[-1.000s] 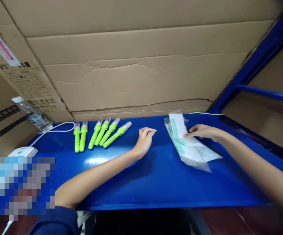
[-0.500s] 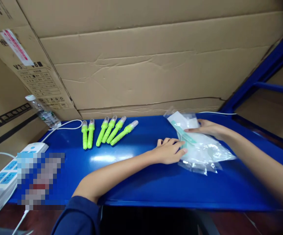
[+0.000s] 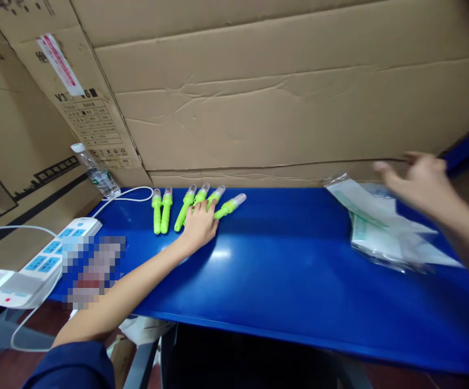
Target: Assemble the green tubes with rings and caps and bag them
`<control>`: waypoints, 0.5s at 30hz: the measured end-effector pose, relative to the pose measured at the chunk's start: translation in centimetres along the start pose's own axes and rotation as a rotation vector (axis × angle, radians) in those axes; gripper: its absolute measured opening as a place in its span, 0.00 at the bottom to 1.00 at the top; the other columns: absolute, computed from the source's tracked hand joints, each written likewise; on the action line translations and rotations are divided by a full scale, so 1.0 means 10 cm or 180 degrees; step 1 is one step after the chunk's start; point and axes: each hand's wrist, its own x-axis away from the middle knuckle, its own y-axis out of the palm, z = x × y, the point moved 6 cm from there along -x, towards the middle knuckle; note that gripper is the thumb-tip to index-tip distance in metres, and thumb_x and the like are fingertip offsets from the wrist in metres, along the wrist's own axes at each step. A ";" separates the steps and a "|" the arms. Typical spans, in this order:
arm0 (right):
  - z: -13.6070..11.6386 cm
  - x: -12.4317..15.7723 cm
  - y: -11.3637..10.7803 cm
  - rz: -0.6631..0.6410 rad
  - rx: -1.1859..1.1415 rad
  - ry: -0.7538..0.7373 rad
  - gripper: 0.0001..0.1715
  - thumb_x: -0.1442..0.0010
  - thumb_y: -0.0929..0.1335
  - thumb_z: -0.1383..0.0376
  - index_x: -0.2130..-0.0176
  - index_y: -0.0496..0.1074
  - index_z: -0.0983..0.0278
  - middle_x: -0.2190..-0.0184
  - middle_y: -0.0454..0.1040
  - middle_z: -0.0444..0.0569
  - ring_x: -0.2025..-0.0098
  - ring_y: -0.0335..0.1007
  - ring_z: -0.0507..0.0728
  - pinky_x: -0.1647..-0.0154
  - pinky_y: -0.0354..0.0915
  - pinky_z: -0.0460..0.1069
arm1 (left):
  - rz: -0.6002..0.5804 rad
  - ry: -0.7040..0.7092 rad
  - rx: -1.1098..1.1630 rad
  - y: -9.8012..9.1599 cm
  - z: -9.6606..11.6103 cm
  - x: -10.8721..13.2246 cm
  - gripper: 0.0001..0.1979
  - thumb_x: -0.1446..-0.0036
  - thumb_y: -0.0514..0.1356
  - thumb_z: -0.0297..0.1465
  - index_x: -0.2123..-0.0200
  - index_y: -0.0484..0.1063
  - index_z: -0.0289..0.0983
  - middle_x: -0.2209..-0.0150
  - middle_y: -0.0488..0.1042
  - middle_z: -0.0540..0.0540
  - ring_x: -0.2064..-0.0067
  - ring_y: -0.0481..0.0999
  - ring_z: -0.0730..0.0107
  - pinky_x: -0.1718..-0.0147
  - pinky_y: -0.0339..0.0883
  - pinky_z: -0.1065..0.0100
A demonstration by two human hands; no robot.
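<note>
My left hand lies over several lime-green light sticks with clear caps, its fingers somewhat apart and touching their handles. Its palm hides part of the middle ones; the rightmost light stick shows its clear tip beyond my fingers. Two more light sticks, one of them the leftmost, lie side by side to the left of that hand. On the right, my right hand hangs above the table, thumb and fingers apart, holding nothing. Below and to its left is a loose pile of clear plastic bags with pale green strips.
A white power strip with blue sockets and cables lies at the left on the blue table. A clear bottle leans against the cardboard at the back left. A cardboard wall closes off the rear.
My left hand has left the plastic bags and moved left onto the light sticks. My right hand has let go of the bags and risen. The camera view has swung left.
</note>
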 end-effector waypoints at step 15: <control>-2.89 1.42 1.03 -0.0772 0.0273 -0.3516 0.30 0.36 0.57 0.78 0.39 0.68 0.70 0.41 0.70 0.66 0.39 0.66 0.70 0.46 0.64 0.60 | 0.0105 0.0005 -0.0226 0.01 -0.14 -0.06 0.19 0.32 0.50 0.35 0.42 0.69 0.41 0.42 0.74 0.39 0.41 0.72 0.50 0.45 0.62 0.50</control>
